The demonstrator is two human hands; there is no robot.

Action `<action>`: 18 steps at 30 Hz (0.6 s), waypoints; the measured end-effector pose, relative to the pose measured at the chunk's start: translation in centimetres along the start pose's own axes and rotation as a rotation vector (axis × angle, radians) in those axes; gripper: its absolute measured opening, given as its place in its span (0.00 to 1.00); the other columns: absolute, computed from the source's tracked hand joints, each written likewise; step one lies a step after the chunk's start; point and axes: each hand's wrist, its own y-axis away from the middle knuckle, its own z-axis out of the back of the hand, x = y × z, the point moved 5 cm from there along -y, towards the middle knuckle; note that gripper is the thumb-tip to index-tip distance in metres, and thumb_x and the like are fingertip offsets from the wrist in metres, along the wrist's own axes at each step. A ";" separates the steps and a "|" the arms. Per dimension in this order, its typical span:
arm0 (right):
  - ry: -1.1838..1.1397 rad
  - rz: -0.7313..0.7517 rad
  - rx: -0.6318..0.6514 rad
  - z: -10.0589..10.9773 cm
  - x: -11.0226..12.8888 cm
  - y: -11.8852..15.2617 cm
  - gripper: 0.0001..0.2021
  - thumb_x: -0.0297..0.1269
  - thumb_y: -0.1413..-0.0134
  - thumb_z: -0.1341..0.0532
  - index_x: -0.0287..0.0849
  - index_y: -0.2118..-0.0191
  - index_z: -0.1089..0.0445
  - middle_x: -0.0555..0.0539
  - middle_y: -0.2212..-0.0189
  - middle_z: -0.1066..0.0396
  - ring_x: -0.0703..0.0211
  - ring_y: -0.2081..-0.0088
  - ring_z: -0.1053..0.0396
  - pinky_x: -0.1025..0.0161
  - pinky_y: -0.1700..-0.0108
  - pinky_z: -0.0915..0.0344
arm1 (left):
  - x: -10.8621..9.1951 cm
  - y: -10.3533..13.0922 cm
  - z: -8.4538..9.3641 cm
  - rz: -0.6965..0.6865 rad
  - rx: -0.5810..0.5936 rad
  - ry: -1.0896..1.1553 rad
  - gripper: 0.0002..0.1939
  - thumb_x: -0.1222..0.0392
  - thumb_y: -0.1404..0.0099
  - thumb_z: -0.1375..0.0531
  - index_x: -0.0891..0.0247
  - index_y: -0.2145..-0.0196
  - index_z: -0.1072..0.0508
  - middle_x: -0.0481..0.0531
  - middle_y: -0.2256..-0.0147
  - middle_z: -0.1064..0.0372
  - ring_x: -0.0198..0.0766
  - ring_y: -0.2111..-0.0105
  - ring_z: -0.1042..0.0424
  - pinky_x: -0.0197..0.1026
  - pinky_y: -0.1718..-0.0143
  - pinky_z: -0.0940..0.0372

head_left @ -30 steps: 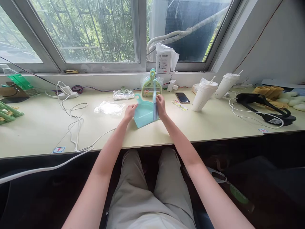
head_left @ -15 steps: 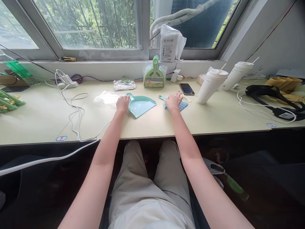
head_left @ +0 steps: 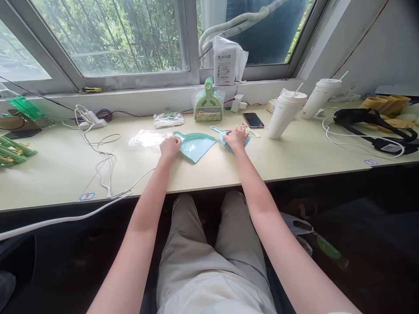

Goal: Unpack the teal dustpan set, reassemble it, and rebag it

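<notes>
Dustpan (head_left: 197, 148) and brush (head_left: 223, 135) lay just apart on the surface (head_left: 288, 157), seemingly being positioned. The left hand (head_left: 170, 147) touched the dustpan's handle (head_left: 178, 133); the right hand (head_left: 236, 137) covered part of the brush. How tightly either gripped was unclear; lifting would call for firm holds.

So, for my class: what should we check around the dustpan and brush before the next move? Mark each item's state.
1. Left hand at the dustpan, handle end: ok.
2. Right hand over the brush: ok.
3. Gap between dustpan and brush: ok, table shows between.
4. Bristles fully visible: not ok, the right hand covers part.
5. Card clear of the brush: cannot tell.
6. Phone apart from the right hand: ok.
</notes>
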 end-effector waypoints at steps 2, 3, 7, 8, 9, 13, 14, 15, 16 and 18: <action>-0.032 0.048 0.014 0.1 1.0 0.4 0.10 0.39 0.49 0.38 0.42 0.63 0.23 0.38 0.51 0.34 0.41 0.46 0.44 0.44 0.46 0.49 | -1.9 0.9 -0.7 -0.158 0.135 0.043 0.19 0.50 0.36 0.47 0.60 0.81 0.31 0.55 0.79 0.31 0.42 0.73 0.32 0.40 0.69 0.39; -0.040 0.068 0.032 0.0 1.6 0.7 0.09 0.39 0.50 0.37 0.43 0.63 0.23 0.39 0.52 0.34 0.42 0.46 0.44 0.45 0.45 0.48 | -3.1 1.5 -1.1 -0.257 0.223 0.087 0.21 0.48 0.35 0.48 0.60 0.80 0.30 0.54 0.78 0.31 0.40 0.74 0.32 0.39 0.69 0.40; -0.075 0.121 0.147 -0.6 3.3 1.9 0.08 0.39 0.54 0.33 0.47 0.65 0.21 0.42 0.53 0.33 0.43 0.45 0.42 0.46 0.44 0.48 | -6.9 3.4 -1.1 -0.569 0.320 0.240 0.19 0.42 0.38 0.43 0.61 0.71 0.25 0.53 0.70 0.27 0.38 0.70 0.31 0.38 0.66 0.39; -0.089 0.133 0.171 -0.7 3.6 2.1 0.08 0.40 0.55 0.32 0.48 0.65 0.21 0.43 0.53 0.32 0.43 0.45 0.42 0.46 0.44 0.48 | -7.2 3.4 -0.8 -0.593 0.253 0.245 0.18 0.42 0.40 0.40 0.61 0.68 0.24 0.54 0.65 0.26 0.39 0.66 0.30 0.38 0.64 0.38; -0.105 0.146 0.192 -0.8 3.8 2.2 0.08 0.40 0.54 0.32 0.48 0.65 0.21 0.43 0.53 0.32 0.43 0.45 0.42 0.46 0.44 0.48 | -7.2 3.3 -0.3 -0.597 0.171 0.233 0.18 0.42 0.41 0.38 0.61 0.64 0.24 0.55 0.60 0.27 0.42 0.61 0.30 0.40 0.61 0.37; -0.167 0.222 0.275 -1.2 4.4 2.5 0.09 0.42 0.54 0.31 0.51 0.64 0.21 0.45 0.52 0.31 0.45 0.45 0.41 0.48 0.44 0.46 | -6.0 2.5 0.2 -0.594 0.002 0.084 0.21 0.51 0.43 0.34 0.59 0.53 0.27 0.58 0.49 0.33 0.49 0.49 0.36 0.47 0.50 0.39; -0.172 0.244 0.295 -1.3 4.6 2.6 0.09 0.42 0.54 0.31 0.52 0.64 0.20 0.46 0.52 0.31 0.45 0.45 0.41 0.49 0.44 0.46 | -5.7 2.5 0.0 -0.606 0.013 0.052 0.20 0.54 0.42 0.34 0.59 0.52 0.27 0.58 0.50 0.32 0.49 0.49 0.36 0.47 0.50 0.39; -0.172 0.262 0.310 -1.5 4.7 2.6 0.09 0.42 0.54 0.31 0.52 0.63 0.20 0.46 0.52 0.31 0.46 0.45 0.40 0.49 0.44 0.46 | -5.6 2.5 -0.2 -0.624 0.028 0.026 0.19 0.56 0.40 0.36 0.60 0.51 0.28 0.57 0.51 0.32 0.48 0.49 0.35 0.47 0.50 0.39; -0.170 0.275 0.320 -1.6 4.8 2.7 0.10 0.43 0.54 0.31 0.53 0.63 0.20 0.47 0.52 0.30 0.46 0.45 0.40 0.50 0.44 0.45 | -5.6 2.6 -0.4 -0.646 0.037 -0.002 0.17 0.58 0.38 0.38 0.60 0.51 0.28 0.57 0.51 0.31 0.48 0.50 0.35 0.46 0.50 0.39; -0.167 0.282 0.320 -1.8 4.9 2.7 0.10 0.44 0.54 0.31 0.53 0.63 0.20 0.47 0.52 0.29 0.46 0.45 0.38 0.51 0.44 0.44 | -5.9 2.9 -0.6 -0.703 0.028 -0.070 0.16 0.62 0.37 0.40 0.61 0.51 0.28 0.58 0.51 0.31 0.48 0.50 0.35 0.47 0.51 0.39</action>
